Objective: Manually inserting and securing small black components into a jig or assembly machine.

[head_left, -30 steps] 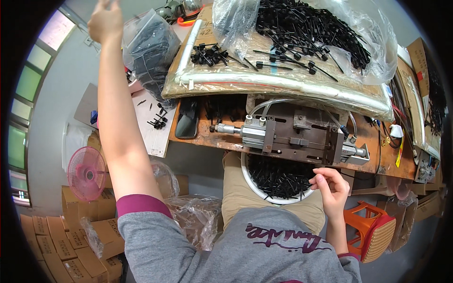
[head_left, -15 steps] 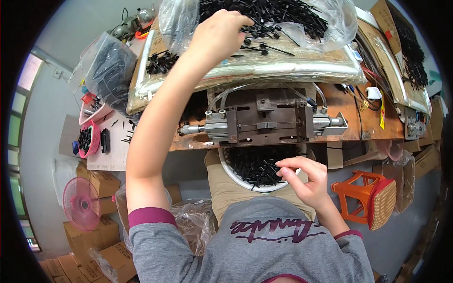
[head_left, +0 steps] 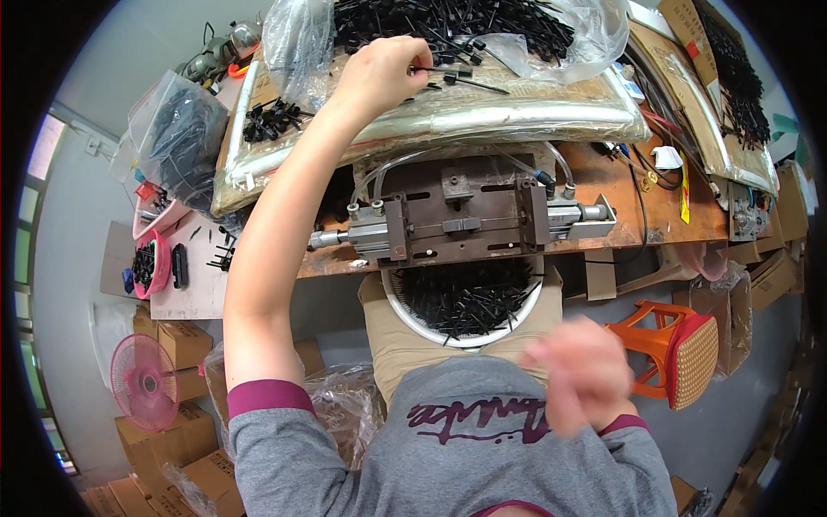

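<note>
My left hand [head_left: 385, 73] reaches far forward onto the plastic-covered tray [head_left: 534, 116] and pinches a thin black cable-tie part [head_left: 457, 79] at the edge of a big heap of black parts [head_left: 448, 26]. My right hand [head_left: 579, 372] is blurred, low near my chest, fingers loosely curled; I cannot see anything in it. Below the bench a white bowl [head_left: 465, 302] full of black parts rests on my lap. A metal pneumatic fixture [head_left: 461, 220] is mounted on the bench edge between the tray and the bowl.
A clear bag of black parts [head_left: 177, 138] and a pink dish [head_left: 151, 263] sit at the left. An orange stool [head_left: 680, 345] stands at the right, a pink fan [head_left: 142, 383] and cardboard boxes [head_left: 181, 422] at lower left. Cables and more trays crowd the right side.
My left hand swung from the far left to the heap and now pinches a black part. My right hand left the bowl's rim and dropped toward my chest.
</note>
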`<action>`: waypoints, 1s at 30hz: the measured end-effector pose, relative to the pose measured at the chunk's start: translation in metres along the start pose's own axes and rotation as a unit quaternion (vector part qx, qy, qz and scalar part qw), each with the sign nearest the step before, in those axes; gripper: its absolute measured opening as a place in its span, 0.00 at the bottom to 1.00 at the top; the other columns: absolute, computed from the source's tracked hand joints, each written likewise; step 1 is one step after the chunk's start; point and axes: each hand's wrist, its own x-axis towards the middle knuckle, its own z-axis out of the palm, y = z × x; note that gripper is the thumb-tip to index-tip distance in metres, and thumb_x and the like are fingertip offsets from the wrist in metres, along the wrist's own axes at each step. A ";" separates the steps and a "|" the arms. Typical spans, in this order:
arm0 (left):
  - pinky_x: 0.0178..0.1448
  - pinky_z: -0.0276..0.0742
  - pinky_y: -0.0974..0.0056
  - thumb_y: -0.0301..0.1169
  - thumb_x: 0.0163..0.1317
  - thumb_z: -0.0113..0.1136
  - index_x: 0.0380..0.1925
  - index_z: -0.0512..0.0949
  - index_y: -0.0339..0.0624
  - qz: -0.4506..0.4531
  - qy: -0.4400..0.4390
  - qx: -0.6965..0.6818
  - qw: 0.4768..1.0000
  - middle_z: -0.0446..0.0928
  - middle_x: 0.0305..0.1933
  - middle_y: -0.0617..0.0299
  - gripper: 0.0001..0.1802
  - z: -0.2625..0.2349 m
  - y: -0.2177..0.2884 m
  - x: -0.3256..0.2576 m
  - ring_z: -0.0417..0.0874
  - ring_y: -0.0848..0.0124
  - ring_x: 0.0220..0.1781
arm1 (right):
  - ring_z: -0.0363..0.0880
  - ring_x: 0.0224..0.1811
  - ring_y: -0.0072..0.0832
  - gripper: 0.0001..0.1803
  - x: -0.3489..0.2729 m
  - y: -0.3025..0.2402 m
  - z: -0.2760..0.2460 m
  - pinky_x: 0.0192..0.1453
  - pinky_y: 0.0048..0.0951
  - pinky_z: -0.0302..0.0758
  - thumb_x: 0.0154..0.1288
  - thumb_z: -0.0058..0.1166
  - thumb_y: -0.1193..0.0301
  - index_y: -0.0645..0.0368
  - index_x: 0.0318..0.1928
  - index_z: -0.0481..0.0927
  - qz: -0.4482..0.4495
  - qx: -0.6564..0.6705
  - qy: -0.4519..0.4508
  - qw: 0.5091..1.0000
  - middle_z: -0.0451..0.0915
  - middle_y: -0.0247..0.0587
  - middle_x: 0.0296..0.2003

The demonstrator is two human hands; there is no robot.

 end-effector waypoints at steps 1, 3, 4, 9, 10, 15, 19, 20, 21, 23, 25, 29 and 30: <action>0.41 0.82 0.62 0.28 0.56 0.68 0.37 0.82 0.41 0.000 0.017 -0.022 1.000 0.84 0.35 0.60 0.09 -0.001 0.003 0.002 0.85 0.65 0.32 | 0.80 0.24 0.30 0.03 0.004 -0.009 0.013 0.31 0.28 0.79 0.65 0.60 0.76 0.62 0.38 0.81 -0.059 0.069 0.082 0.992 0.81 0.39 0.27; 0.44 0.83 0.65 0.26 0.60 0.65 0.42 0.83 0.42 -0.007 0.046 -0.021 0.999 0.86 0.37 0.60 0.09 -0.010 0.010 -0.002 0.88 0.68 0.37 | 0.75 0.23 0.28 0.03 0.019 -0.034 0.036 0.31 0.28 0.76 0.69 0.56 0.73 0.58 0.36 0.79 -0.159 0.194 0.173 0.952 0.77 0.36 0.27; 0.46 0.83 0.65 0.26 0.60 0.66 0.43 0.83 0.42 -0.004 0.066 -0.023 0.998 0.86 0.38 0.60 0.10 -0.014 0.014 -0.008 0.88 0.68 0.38 | 0.74 0.24 0.27 0.05 0.030 -0.048 0.042 0.32 0.26 0.74 0.70 0.54 0.72 0.57 0.34 0.77 -0.190 0.262 0.194 0.926 0.77 0.36 0.28; 0.47 0.83 0.60 0.26 0.59 0.65 0.39 0.84 0.43 0.048 0.168 -0.037 0.984 0.85 0.41 0.60 0.08 -0.026 0.048 -0.019 0.88 0.62 0.41 | 0.72 0.38 0.23 0.05 0.024 -0.050 0.009 0.37 0.26 0.73 0.70 0.52 0.76 0.53 0.35 0.74 -0.200 0.426 0.033 0.882 0.74 0.28 0.42; 0.51 0.83 0.60 0.29 0.56 0.70 0.40 0.84 0.42 0.051 0.169 -0.030 0.984 0.85 0.47 0.59 0.11 -0.026 0.051 -0.024 0.87 0.60 0.47 | 0.72 0.43 0.23 0.05 0.018 -0.048 0.001 0.37 0.27 0.73 0.68 0.52 0.77 0.53 0.36 0.74 -0.176 0.435 -0.037 0.882 0.73 0.26 0.47; 0.59 0.81 0.58 0.35 0.47 0.81 0.41 0.83 0.41 0.026 0.170 -0.048 0.984 0.82 0.56 0.55 0.22 -0.039 0.092 -0.051 0.85 0.59 0.57 | 0.70 0.45 0.17 0.05 0.038 -0.063 0.031 0.35 0.25 0.72 0.68 0.55 0.77 0.50 0.39 0.77 -0.205 0.399 0.185 0.875 0.72 0.26 0.42; 0.58 0.81 0.59 0.30 0.46 0.79 0.40 0.82 0.40 0.001 0.198 -0.082 0.977 0.81 0.58 0.53 0.20 -0.036 0.111 -0.070 0.85 0.60 0.54 | 0.71 0.43 0.20 0.05 0.021 -0.066 0.013 0.36 0.29 0.76 0.68 0.55 0.77 0.54 0.41 0.76 -0.137 0.357 0.098 0.919 0.72 0.27 0.42; 0.58 0.81 0.59 0.29 0.46 0.78 0.40 0.82 0.40 -0.003 0.190 -0.100 0.977 0.80 0.59 0.52 0.20 -0.036 0.116 -0.073 0.85 0.61 0.54 | 0.71 0.43 0.21 0.04 0.019 -0.060 0.006 0.36 0.29 0.76 0.68 0.55 0.77 0.55 0.41 0.76 -0.136 0.369 0.067 0.917 0.73 0.28 0.42; 0.58 0.81 0.59 0.29 0.46 0.78 0.40 0.82 0.40 -0.009 0.182 -0.118 0.976 0.80 0.60 0.51 0.20 -0.036 0.121 -0.076 0.84 0.61 0.54 | 0.71 0.43 0.22 0.04 0.019 -0.057 0.003 0.35 0.30 0.76 0.68 0.55 0.77 0.56 0.41 0.76 -0.134 0.381 0.035 0.914 0.73 0.28 0.42; 0.59 0.80 0.60 0.26 0.47 0.77 0.40 0.82 0.38 0.006 0.159 -0.135 0.978 0.79 0.62 0.50 0.19 -0.036 0.129 -0.084 0.83 0.61 0.57 | 0.71 0.44 0.24 0.03 0.024 -0.061 0.019 0.37 0.30 0.76 0.68 0.55 0.76 0.55 0.40 0.76 -0.193 0.366 0.126 0.902 0.72 0.31 0.42; 0.60 0.80 0.59 0.23 0.48 0.76 0.38 0.82 0.38 0.003 0.138 -0.157 0.978 0.78 0.63 0.49 0.17 -0.033 0.137 -0.096 0.83 0.60 0.57 | 0.71 0.44 0.25 0.03 0.044 -0.052 0.023 0.38 0.30 0.75 0.68 0.56 0.76 0.55 0.38 0.75 -0.240 0.417 0.122 0.868 0.71 0.31 0.41; 0.50 0.84 0.63 0.20 0.47 0.76 0.37 0.85 0.39 -0.075 0.113 -0.209 0.968 0.76 0.62 0.51 0.15 -0.021 0.152 -0.128 0.83 0.64 0.49 | 0.72 0.52 0.22 0.05 0.009 -0.056 0.009 0.38 0.30 0.73 0.71 0.54 0.70 0.54 0.45 0.76 -0.143 0.318 0.055 0.936 0.74 0.28 0.49; 0.45 0.84 0.66 0.21 0.46 0.77 0.37 0.86 0.41 -0.083 0.107 -0.200 0.970 0.76 0.61 0.52 0.15 -0.017 0.154 -0.134 0.82 0.66 0.46 | 0.74 0.49 0.25 0.06 0.004 -0.051 0.005 0.39 0.31 0.74 0.68 0.55 0.72 0.55 0.44 0.77 -0.137 0.283 0.025 0.949 0.75 0.31 0.47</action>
